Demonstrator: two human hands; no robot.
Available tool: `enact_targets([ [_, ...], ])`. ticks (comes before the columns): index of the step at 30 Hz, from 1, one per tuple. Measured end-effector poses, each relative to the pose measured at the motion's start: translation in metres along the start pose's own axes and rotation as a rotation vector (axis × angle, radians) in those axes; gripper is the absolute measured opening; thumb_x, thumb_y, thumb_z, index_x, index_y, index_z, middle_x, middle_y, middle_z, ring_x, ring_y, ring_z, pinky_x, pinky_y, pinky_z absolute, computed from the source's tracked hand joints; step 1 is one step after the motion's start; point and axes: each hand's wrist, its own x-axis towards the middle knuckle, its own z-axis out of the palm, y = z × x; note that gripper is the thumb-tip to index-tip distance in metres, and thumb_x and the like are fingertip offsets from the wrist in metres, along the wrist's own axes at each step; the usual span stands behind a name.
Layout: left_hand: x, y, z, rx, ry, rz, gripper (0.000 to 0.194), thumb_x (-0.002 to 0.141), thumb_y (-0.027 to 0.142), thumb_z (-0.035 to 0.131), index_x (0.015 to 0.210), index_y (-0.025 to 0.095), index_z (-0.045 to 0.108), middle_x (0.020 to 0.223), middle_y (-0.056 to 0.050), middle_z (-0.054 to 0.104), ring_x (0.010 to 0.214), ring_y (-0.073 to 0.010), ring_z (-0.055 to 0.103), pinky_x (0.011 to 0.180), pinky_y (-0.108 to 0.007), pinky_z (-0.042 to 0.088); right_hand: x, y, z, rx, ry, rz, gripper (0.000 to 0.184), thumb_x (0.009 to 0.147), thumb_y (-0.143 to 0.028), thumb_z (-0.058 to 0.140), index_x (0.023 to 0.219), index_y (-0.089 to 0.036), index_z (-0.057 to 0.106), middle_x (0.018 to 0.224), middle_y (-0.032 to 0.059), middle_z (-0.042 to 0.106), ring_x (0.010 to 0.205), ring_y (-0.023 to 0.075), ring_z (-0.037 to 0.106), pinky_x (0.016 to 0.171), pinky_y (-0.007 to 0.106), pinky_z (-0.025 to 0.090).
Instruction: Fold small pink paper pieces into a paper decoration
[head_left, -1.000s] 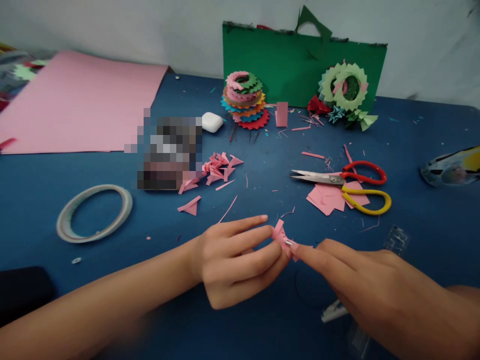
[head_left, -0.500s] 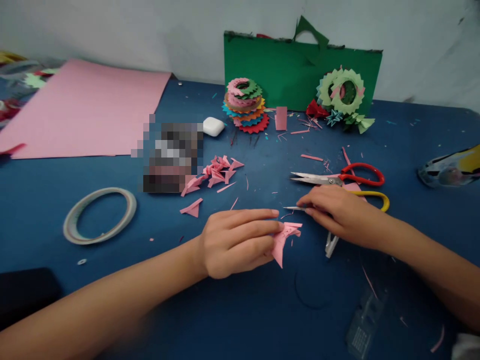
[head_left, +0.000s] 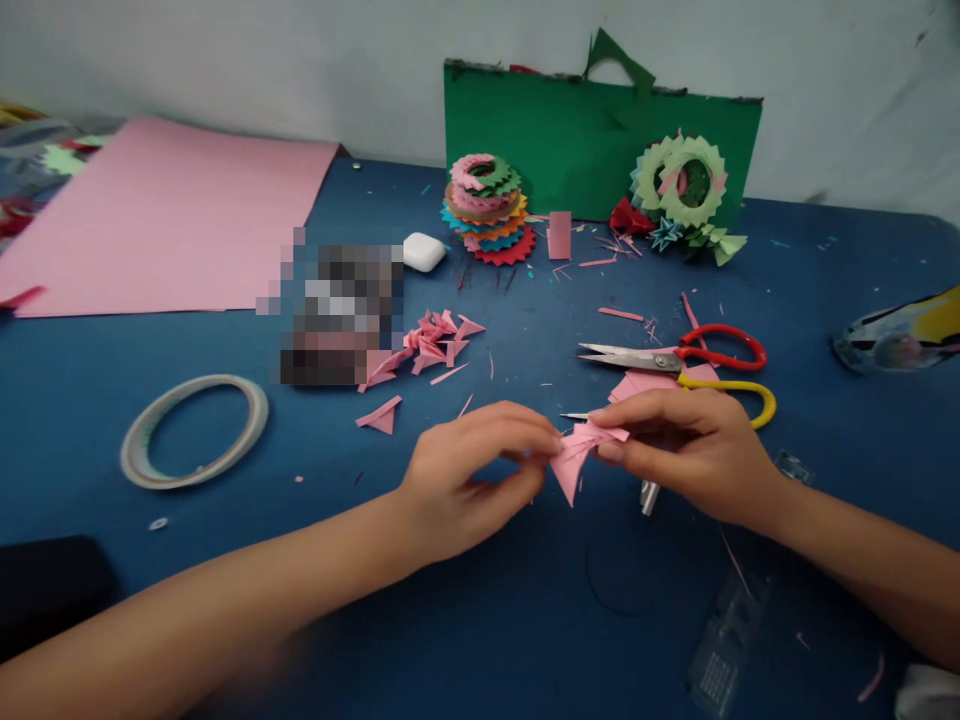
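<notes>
A folded pink paper piece (head_left: pixel 574 462) is held above the blue table between my two hands. My left hand (head_left: pixel 480 470) is closed, pinching its left side between thumb and fingers. From the other side my right hand (head_left: pixel 686 445) pinches its upper right part. Just behind the right fingertips, the thin metal point (head_left: pixel 574 415) of a tool shows; the rest is hidden. Scissors (head_left: pixel 664 360) with one red and one yellow handle lie open beyond the right hand, beside flat pink paper (head_left: pixel 637 383). Several small folded pink pieces (head_left: pixel 431 345) lie in a cluster, with a single one (head_left: pixel 381 415) nearer.
A tape roll (head_left: pixel 195 430) lies at the left, below a large pink sheet (head_left: pixel 180 220). At the back stand a green board (head_left: pixel 555 130), stacked paper rings (head_left: pixel 487 210) and pale green rings (head_left: pixel 682 180). A clear ruler (head_left: pixel 727 640) lies front right, among paper scraps.
My right hand has left the thin metal tool, moved left and down, and taken hold of the pink paper piece. My left hand has turned, its thumb now showing.
</notes>
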Motion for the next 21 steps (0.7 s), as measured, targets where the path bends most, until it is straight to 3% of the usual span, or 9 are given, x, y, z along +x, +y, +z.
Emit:
enact_targets([
  [2,-0.002,0.004,0.004,-0.338,-0.035,-0.339,0.016,0.091,0.019,0.045,0.1,0.019,0.059,0.081,-0.003,0.065,0.071,-0.013,0.066,0.057,-0.02,0.056,0.0,-0.001,-0.001,-0.088,0.093,-0.099,0.027,0.075,-0.01,0.069,0.098,-0.024,0.068,0.085,-0.003,0.072,0.067,0.0087,0.068,0.058,0.013,0.055],
  [4,-0.001,0.008,0.006,-0.589,-0.11,-0.596,0.022,0.093,0.032,0.043,0.097,0.018,0.06,0.08,-0.003,0.065,0.067,-0.0135,0.066,0.053,-0.021,0.056,0.0,-0.002,-0.002,-0.179,0.148,-0.214,0.028,0.074,-0.007,0.069,0.098,-0.023,0.068,0.085,-0.0023,0.073,0.067,0.0088,0.067,0.06,0.014,0.056],
  [7,0.001,0.012,0.008,-0.676,-0.176,-0.76,0.03,0.09,0.038,0.048,0.087,0.014,0.065,0.081,-0.005,0.067,0.064,-0.0129,0.065,0.05,-0.019,0.056,0.0,-0.001,-0.003,-0.275,0.15,-0.372,0.03,0.073,-0.003,0.068,0.098,-0.02,0.067,0.085,-0.0014,0.073,0.065,0.0081,0.067,0.06,0.013,0.056],
  [12,0.004,0.013,0.01,-0.617,-0.144,-0.756,0.027,0.087,0.033,0.054,0.08,0.013,0.071,0.078,-0.006,0.07,0.06,-0.0122,0.066,0.047,-0.016,0.056,-0.001,0.003,-0.002,-0.316,0.123,-0.516,0.033,0.072,-0.004,0.069,0.102,-0.019,0.066,0.089,0.0019,0.073,0.07,0.0102,0.069,0.063,0.015,0.056],
  [21,0.002,0.011,0.009,-0.565,-0.126,-0.61,0.024,0.088,0.025,0.053,0.082,0.012,0.071,0.07,-0.006,0.071,0.054,-0.0122,0.067,0.044,-0.014,0.056,-0.002,0.005,-0.001,-0.282,0.064,-0.415,0.04,0.072,-0.004,0.069,0.105,-0.025,0.066,0.09,0.0004,0.073,0.074,0.0147,0.07,0.066,0.022,0.059],
])
